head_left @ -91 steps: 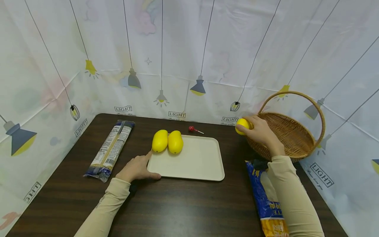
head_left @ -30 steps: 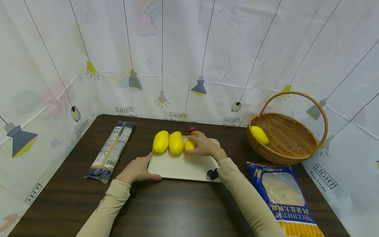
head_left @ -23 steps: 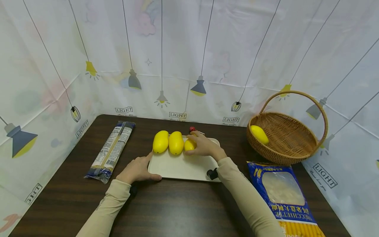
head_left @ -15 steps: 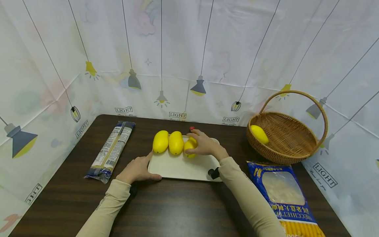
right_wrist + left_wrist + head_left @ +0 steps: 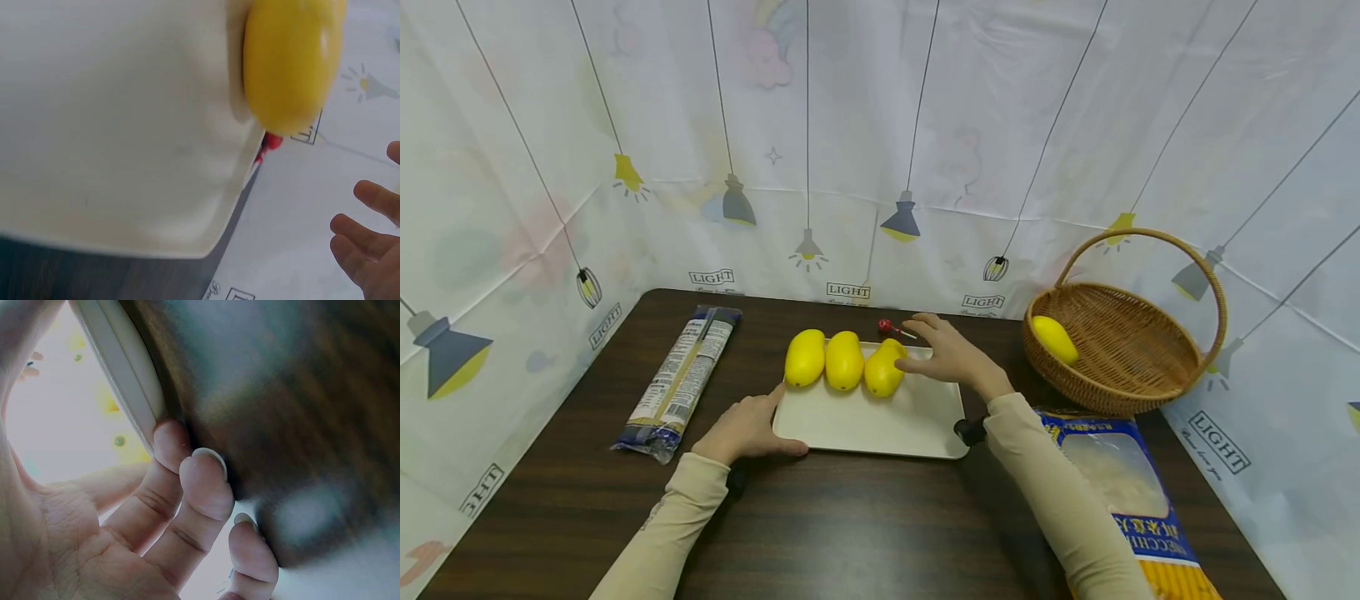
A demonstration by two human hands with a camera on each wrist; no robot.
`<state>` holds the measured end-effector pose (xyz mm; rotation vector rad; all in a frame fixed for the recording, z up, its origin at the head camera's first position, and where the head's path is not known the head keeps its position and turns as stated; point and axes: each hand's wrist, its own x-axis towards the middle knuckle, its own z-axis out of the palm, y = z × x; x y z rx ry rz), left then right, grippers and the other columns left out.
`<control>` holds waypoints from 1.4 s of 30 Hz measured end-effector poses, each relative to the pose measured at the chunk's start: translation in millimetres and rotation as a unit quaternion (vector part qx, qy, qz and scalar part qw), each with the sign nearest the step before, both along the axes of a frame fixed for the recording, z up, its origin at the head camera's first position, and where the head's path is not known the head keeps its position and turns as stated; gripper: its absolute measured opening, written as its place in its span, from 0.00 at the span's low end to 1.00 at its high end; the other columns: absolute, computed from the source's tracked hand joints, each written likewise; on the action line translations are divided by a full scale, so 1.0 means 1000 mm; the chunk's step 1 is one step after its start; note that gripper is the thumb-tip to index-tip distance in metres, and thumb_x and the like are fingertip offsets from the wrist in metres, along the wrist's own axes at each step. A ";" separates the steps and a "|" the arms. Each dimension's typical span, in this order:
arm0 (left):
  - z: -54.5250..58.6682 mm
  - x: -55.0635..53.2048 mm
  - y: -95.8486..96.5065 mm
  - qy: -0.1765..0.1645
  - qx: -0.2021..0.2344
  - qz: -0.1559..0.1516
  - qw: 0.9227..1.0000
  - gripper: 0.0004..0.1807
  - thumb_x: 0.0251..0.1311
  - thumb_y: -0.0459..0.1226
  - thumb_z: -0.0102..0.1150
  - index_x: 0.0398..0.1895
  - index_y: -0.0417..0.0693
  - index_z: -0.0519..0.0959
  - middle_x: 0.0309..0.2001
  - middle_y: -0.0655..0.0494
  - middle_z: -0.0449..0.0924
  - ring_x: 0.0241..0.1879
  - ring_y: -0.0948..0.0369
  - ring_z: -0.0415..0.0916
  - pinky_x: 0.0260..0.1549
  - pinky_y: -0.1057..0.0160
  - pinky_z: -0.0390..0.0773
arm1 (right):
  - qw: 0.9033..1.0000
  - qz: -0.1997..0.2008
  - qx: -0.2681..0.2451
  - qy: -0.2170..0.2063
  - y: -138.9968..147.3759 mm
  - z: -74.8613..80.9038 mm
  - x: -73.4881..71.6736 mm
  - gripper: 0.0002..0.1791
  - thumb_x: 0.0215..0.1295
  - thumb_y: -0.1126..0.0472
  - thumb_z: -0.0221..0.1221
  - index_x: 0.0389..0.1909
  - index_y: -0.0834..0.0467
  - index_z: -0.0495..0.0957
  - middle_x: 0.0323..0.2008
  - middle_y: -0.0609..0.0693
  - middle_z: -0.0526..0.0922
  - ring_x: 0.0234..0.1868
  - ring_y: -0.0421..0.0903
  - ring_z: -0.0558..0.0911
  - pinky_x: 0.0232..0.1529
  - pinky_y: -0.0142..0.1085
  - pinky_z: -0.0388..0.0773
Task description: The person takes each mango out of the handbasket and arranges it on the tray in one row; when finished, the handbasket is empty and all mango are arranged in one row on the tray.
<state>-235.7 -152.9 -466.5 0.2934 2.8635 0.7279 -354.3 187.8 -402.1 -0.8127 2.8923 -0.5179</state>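
Three yellow mangoes lie side by side on the cream tray (image 5: 880, 425) in the head view, the rightmost mango (image 5: 883, 369) close by my right hand (image 5: 951, 354). That hand hovers over the tray's back right with fingers spread, holding nothing; the right wrist view shows its fingers apart from the mango (image 5: 294, 62). At the tray's front left corner, my left hand (image 5: 752, 429) stretches its thumb along the front edge and its index finger up the left side. Left wrist view: its fingertips (image 5: 172, 444) touch the tray's outer rim (image 5: 119, 362).
A wicker basket (image 5: 1138, 350) with a tall handle stands at the back right, with another mango (image 5: 1055, 339) inside. My right sleeve partly covers a blue pasta bag (image 5: 1138, 492). A long pasta packet (image 5: 681, 379) lies left; a red lollipop (image 5: 886, 326) lies behind the tray.
My right hand brought a mango from the basket to the tray, set it beside the other two, let go and drew back to the right. My left hand stays at the tray's corner.
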 end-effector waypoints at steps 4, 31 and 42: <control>0.001 0.000 -0.001 0.002 0.002 -0.002 1.000 0.63 0.41 0.64 0.74 0.79 0.51 0.55 0.59 0.39 0.80 0.52 0.46 0.81 0.51 0.43 0.79 | 1.000 -0.021 0.001 0.005 0.014 0.009 0.002 0.47 0.61 0.30 0.60 0.76 0.49 0.62 0.78 0.56 0.57 0.78 0.61 0.57 0.72 0.63 0.61; 0.000 0.000 -0.002 -0.003 0.001 0.000 1.000 0.63 0.43 0.65 0.74 0.80 0.51 0.54 0.62 0.38 0.78 0.54 0.46 0.80 0.54 0.43 0.78 | 0.985 -0.165 -0.017 0.042 0.124 0.055 -0.003 0.51 0.66 0.26 0.49 0.79 0.56 0.53 0.77 0.67 0.53 0.76 0.70 0.55 0.70 0.69 0.55; -0.001 0.001 0.000 -0.003 0.003 0.000 1.000 0.64 0.42 0.65 0.74 0.80 0.51 0.54 0.62 0.38 0.78 0.55 0.45 0.79 0.55 0.42 0.78 | 0.972 -0.234 -0.005 -0.028 0.161 0.044 -0.013 0.58 0.67 0.22 0.39 0.79 0.64 0.44 0.77 0.75 0.44 0.78 0.74 0.42 0.72 0.70 0.45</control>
